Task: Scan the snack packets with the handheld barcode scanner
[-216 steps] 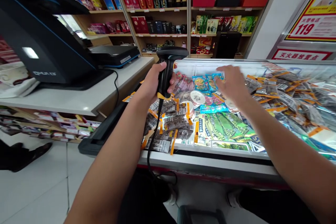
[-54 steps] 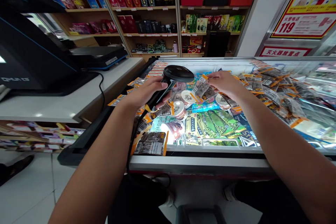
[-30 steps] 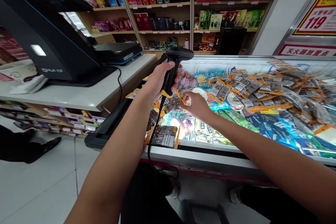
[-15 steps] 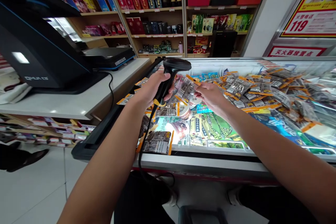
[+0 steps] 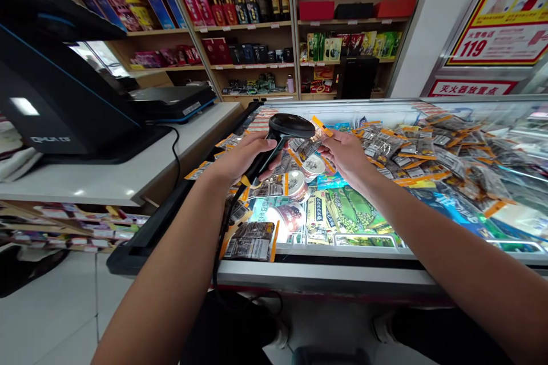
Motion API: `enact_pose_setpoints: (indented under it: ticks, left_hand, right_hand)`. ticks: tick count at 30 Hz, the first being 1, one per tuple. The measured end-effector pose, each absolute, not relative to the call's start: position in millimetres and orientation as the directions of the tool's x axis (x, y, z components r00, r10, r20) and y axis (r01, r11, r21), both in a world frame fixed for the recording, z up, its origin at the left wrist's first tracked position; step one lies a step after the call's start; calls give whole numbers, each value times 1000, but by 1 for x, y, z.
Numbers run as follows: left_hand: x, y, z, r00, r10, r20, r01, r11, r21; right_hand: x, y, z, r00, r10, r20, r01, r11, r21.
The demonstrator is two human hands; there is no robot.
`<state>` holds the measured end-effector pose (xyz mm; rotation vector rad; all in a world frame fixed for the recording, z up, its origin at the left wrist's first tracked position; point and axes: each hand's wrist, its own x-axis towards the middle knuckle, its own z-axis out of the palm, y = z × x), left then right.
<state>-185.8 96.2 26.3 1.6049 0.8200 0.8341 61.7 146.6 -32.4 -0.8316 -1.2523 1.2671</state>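
Both forearms reach forward and slightly inward from the lower corners, bare, meeting over the near left part of the glass freezer lid [image 5: 342, 274]. Left hand [image 5: 240, 157] closed around the handle of a black barcode scanner [image 5: 285, 131], fingers wrapped, thumb on the near side; scanner head tipped to the right, toward the other hand, its dark cable [image 5: 222, 239] dropping past the wrist and over the freezer's near edge. Right hand [image 5: 345, 151] just beside the scanner head, palm turned left, fingertips pinching a small clear snack packet [image 5: 310, 145] with an orange strip; packet held up off the lid, tilted, its face right under the scanner head, nearly touching it. Below the two hands, lying on the lid: round lidded cups [image 5: 297, 182], green pea packets [image 5: 355, 214], and one dark packet with orange edges [image 5: 250, 239] at the near left corner. A wide heap of similar orange-edged packets [image 5: 428, 148] covers the lid's far right side. Left of the freezer, a white tabletop [image 5: 128, 171] carries a black till screen [image 5: 55, 102], well apart from both hands. Wooden shelves [image 5: 257, 28] of boxed and bottled goods line the back wall.
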Motion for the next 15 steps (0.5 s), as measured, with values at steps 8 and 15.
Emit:
enact_pose_setpoints:
  ticks: [8, 15]
  left_hand:
    - [-179, 93, 31, 455, 877, 153, 29, -186, 982]
    - [-180, 96, 36, 303, 910, 284, -180, -238, 954]
  right_hand:
    - [66, 147, -29, -85, 976, 200, -196, 180, -964]
    - [109, 163, 2, 173, 976, 134, -191, 167, -967]
